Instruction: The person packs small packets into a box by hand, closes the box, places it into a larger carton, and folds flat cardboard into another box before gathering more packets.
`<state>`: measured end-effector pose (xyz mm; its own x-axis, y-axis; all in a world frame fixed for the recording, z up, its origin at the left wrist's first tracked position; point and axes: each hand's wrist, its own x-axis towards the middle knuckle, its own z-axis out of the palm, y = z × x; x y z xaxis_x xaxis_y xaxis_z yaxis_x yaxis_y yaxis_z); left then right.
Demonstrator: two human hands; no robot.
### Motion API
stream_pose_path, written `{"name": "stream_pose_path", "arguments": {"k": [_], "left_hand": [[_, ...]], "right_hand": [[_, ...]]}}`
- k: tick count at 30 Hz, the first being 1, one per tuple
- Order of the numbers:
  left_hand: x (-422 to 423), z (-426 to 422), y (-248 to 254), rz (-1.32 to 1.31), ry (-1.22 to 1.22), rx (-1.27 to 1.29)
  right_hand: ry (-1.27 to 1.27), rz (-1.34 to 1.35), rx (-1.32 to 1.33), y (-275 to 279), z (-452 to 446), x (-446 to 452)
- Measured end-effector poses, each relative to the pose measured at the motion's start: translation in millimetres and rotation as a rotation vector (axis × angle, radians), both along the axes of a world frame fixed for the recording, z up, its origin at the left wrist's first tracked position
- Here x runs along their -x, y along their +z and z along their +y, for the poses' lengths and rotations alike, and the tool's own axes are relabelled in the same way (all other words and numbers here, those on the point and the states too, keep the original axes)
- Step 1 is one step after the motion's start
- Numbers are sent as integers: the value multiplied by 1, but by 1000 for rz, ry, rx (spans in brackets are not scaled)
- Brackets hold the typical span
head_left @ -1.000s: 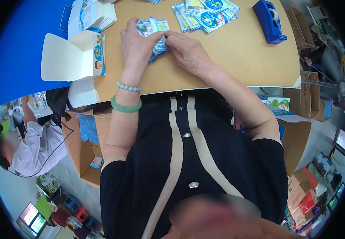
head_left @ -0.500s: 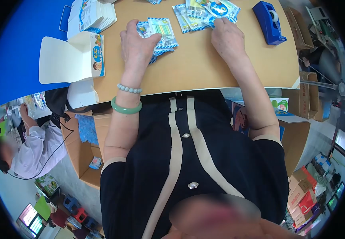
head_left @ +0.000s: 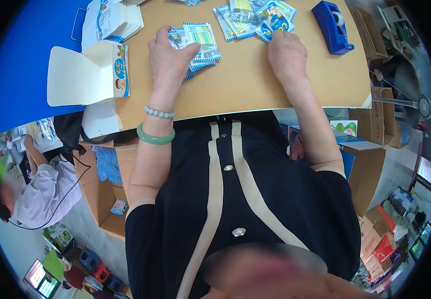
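Several small clear-and-blue sachets with striped edges lie in two groups on the tan tabletop. My left hand (head_left: 168, 60) is curled around the left pile of sachets (head_left: 204, 44), its thumb lying over them; a bead bracelet and a green bangle circle that wrist. Over at the right group of sachets (head_left: 243, 12), my right hand (head_left: 288, 56) has its fingers closed at the lower edge of a sachet with a cartoon print (head_left: 275, 17). Its fingertips are partly hidden from view.
An open white carton (head_left: 83, 77) stands left of my left hand, with a stack of flat cartons (head_left: 111, 22) behind it. A blue tape dispenser (head_left: 334, 30) sits at the right. Below the table edge is a cardboard box (head_left: 108, 199); a co-worker (head_left: 46, 192) sits at far left.
My right hand has drawn back slightly toward me and right, and the printed sachet at its fingertips shows more fully. My left hand stays at its pile. The view has shifted slightly.
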<state>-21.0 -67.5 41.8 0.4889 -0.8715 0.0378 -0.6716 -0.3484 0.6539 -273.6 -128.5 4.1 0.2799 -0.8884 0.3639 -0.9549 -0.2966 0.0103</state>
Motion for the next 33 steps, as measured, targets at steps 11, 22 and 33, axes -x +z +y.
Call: {"name": "stream_pose_path", "arguments": {"k": [11,22,33], "left_hand": [[-1,-2,-7,-33,-43,42],[0,-3,-5,-91,-52,33],[-11,-16,-13,131,-75,69]], "right_hand": [[-24,-124,28,15,-30,-3],[311,-419,-102,24,7,-82],[291,-1008,-1187,24,-6,-105]]}}
